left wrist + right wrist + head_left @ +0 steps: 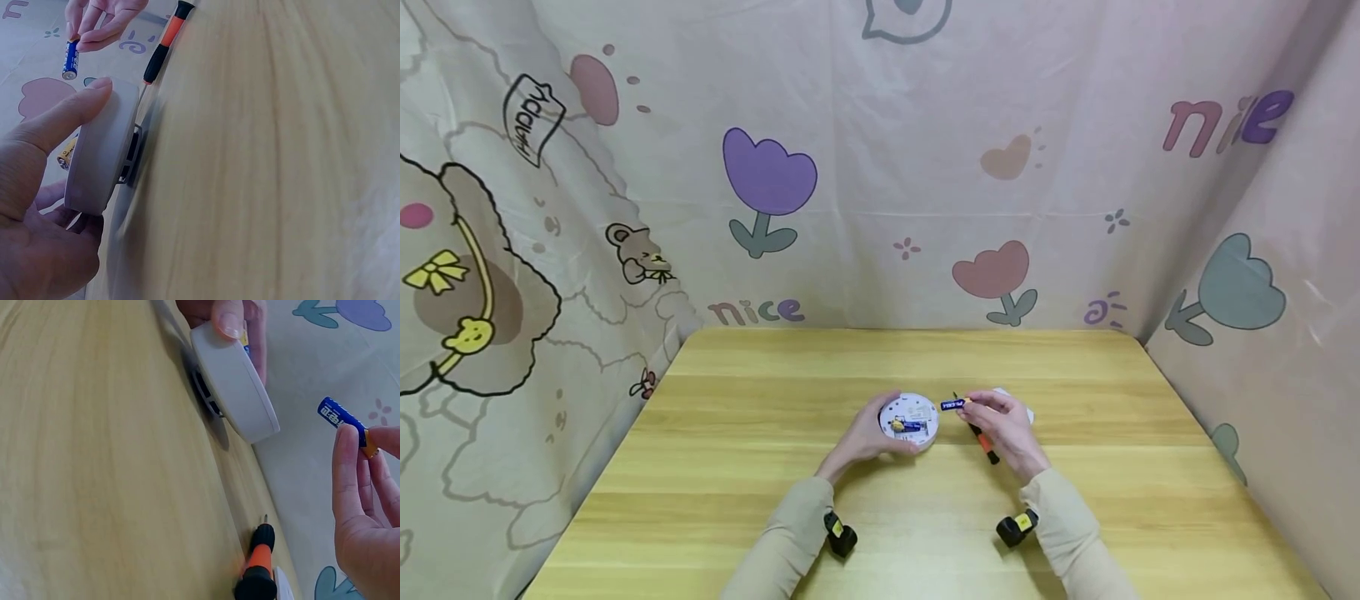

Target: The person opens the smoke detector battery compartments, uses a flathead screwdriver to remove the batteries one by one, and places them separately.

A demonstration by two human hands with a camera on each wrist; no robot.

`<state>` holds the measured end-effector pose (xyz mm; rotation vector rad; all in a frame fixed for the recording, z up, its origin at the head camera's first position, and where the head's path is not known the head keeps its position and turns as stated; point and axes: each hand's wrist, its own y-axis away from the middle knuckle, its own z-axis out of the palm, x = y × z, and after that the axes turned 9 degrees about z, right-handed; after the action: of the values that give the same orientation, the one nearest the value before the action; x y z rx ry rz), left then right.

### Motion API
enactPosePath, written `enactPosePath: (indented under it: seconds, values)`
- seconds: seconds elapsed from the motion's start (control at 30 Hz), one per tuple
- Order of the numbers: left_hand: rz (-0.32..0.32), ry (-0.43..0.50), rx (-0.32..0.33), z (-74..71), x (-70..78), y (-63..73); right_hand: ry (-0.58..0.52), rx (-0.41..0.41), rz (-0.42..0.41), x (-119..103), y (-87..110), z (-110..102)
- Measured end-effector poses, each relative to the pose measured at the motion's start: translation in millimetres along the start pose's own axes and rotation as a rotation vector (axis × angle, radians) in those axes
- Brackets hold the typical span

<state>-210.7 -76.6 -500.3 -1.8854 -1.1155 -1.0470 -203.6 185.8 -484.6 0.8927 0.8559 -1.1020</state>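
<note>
My left hand grips a round white device by its rim, fingers on the far side and thumb on the near side. The device is held tilted just off the table, its open back facing up with a blue-and-yellow battery lying in it. To its right, my right hand pinches a second blue-and-yellow battery by its yellow end between thumb and fingertips. This battery is apart from the device. In the left wrist view, a slotted bracket sticks out from the device's underside.
An orange-and-black screwdriver lies on the wooden table below my right hand. A flat white piece lies beside it, mostly hidden by that hand. Patterned cloth hangs along the table's back and sides.
</note>
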Motion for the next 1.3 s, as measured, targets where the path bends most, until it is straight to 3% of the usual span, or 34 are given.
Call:
enactPosePath:
  seconds: [0.27, 0.67, 1.0, 1.3]
  values:
    - [0.002, -0.003, 0.000, -0.6, -0.5, -0.9, -0.067, 0.072, 0.053, -7, 3.0, -8]
    - [0.008, 0.000, 0.001, 0.1, -2.4, 0.4, -0.231, 0.159, -0.021, -11, 9.4, -29]
    - [0.006, 0.000, 0.005, -0.1, -0.2, 0.1, -0.184, 0.233, -0.071, -11, 12.2, -40]
    - [0.008, -0.011, 0.003, -0.3, 1.2, 0.1, -0.177, 0.344, -0.031, -23, 11.8, -61]
